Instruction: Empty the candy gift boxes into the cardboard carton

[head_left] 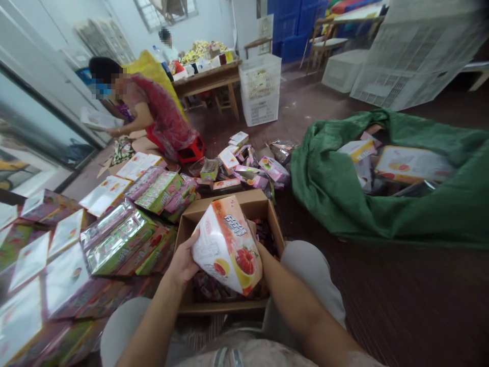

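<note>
Two hands [185,259] flank a box [229,247] slanting lengthwise from upper left to lower right, left gripping, right's grasp hidden.

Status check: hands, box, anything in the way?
Left hand gripping fruit-print box; right hand mostly hidden behind it. Box tilted over open carton. Box blocks view of some small packs inside carton.

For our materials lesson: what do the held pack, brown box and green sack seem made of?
Held pack: probably smooth printed card; flat faces, crisp edges. Brown box: likely matte cardboard, by its stiff walls. Green sack: perhaps dull cloth or woven plastic, creased.
</note>
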### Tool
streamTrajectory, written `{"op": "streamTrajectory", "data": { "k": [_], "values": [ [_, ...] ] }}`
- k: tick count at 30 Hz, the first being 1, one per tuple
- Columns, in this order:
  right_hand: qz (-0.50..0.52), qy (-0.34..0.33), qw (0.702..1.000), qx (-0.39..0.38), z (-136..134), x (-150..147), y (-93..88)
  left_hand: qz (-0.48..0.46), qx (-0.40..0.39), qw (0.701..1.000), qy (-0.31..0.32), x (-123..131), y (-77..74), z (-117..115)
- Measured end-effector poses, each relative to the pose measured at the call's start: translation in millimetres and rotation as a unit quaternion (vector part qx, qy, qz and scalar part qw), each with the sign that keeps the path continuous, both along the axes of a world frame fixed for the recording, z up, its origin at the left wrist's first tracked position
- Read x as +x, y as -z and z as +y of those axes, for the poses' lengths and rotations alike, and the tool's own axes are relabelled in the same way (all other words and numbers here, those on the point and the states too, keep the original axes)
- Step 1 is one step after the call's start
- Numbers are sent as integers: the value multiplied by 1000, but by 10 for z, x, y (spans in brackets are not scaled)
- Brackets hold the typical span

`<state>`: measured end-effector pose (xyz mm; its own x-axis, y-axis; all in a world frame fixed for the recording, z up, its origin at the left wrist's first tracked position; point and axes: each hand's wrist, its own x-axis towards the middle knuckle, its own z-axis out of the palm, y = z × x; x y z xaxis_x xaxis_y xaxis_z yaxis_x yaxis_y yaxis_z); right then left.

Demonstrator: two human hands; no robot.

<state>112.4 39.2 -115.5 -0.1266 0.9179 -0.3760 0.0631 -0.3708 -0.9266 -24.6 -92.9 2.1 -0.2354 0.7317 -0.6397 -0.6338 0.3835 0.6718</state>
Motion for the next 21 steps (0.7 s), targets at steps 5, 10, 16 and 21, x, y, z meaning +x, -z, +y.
{"op": "streamTrajectory", "data": {
  "k": [5,10,16,21],
  "values": [
    [-53,3,998,29,-145,145,-76,41,-89,995,-8,181,-183,-130],
    [-37,23,998,49,-151,160,-147,52,-93,994,30,68,-193,-214],
    [53,-6,998,-36,-38,-55,-159,45,-46,997,-51,-428,208,-45],
    [160,-60,979,-107,-154,-86,-260,-15,-8,999,40,-581,553,26]
  ]
}}
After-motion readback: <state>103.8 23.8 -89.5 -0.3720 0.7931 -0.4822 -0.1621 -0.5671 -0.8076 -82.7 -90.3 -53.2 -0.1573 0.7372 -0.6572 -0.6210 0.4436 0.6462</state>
